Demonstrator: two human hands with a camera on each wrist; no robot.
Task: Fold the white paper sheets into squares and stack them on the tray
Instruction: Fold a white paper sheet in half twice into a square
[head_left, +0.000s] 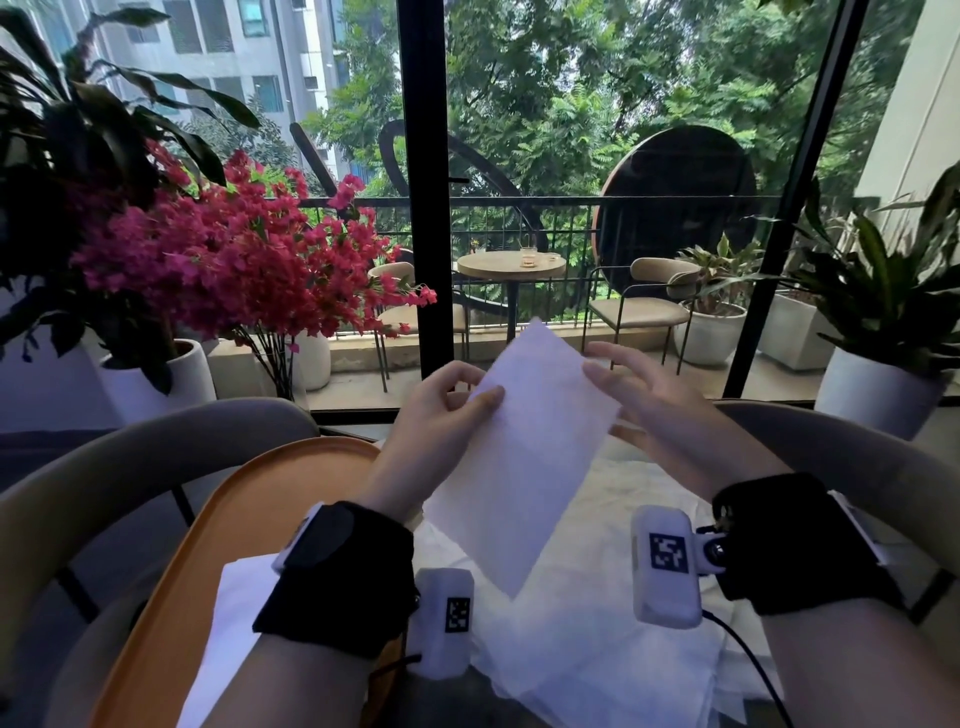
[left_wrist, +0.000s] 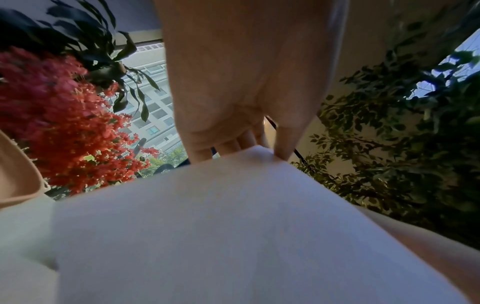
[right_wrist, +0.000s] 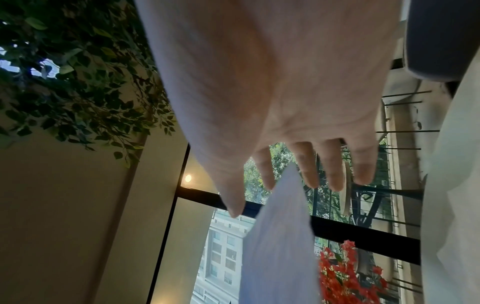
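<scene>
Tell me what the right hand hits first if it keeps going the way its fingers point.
Probably the raised sheet: the right hand is open beside its edge, fingers aimed at it. Whether they already touch is unclear.

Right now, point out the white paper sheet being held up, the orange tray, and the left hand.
White paper sheet (head_left: 535, 447): head view, middle of the raised sheet.
Orange tray (head_left: 218, 525): head view, bare left rim.
Left hand (head_left: 441, 410): head view, back of the hand pinching the sheet's edge.
</scene>
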